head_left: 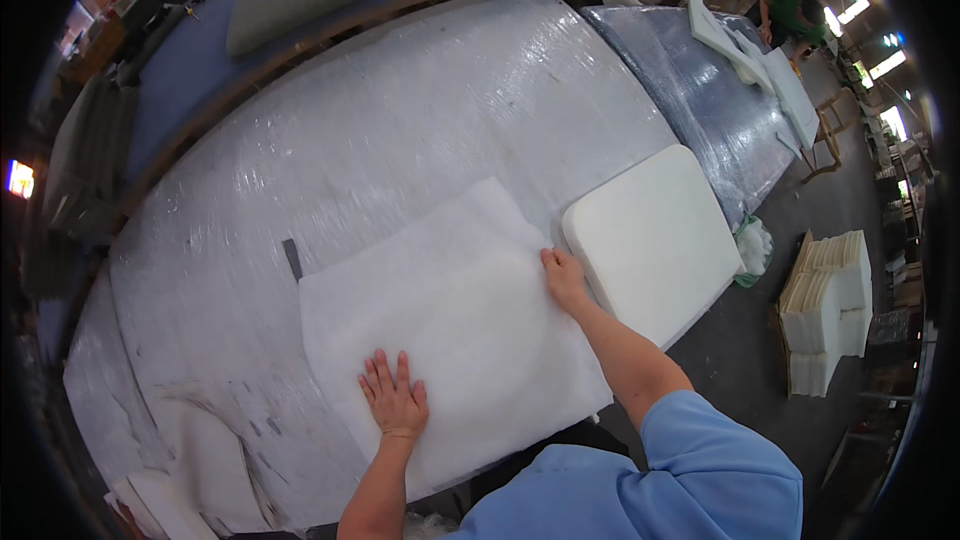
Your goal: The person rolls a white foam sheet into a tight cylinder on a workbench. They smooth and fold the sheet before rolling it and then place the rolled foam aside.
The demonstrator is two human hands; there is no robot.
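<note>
Head view: the left hand (393, 400) lies flat, its grip released and fingers spread, pressing on the near part of a white sheet of wadding (450, 320), apparently to keep it from sliding. The right hand (564, 278) rests at the sheet's right edge, fingers curled on that edge; whether it pinches it I cannot tell. Just right of the sheet sits a white foam cushion (655, 235). Both lie on the plastic-wrapped worktop (400, 120).

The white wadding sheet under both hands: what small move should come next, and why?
Probably slide the foam cushion onto the wadding sheet. The left hand lies flat on it, the right hand is at its right edge, and the cushion sits just beside that.
</note>
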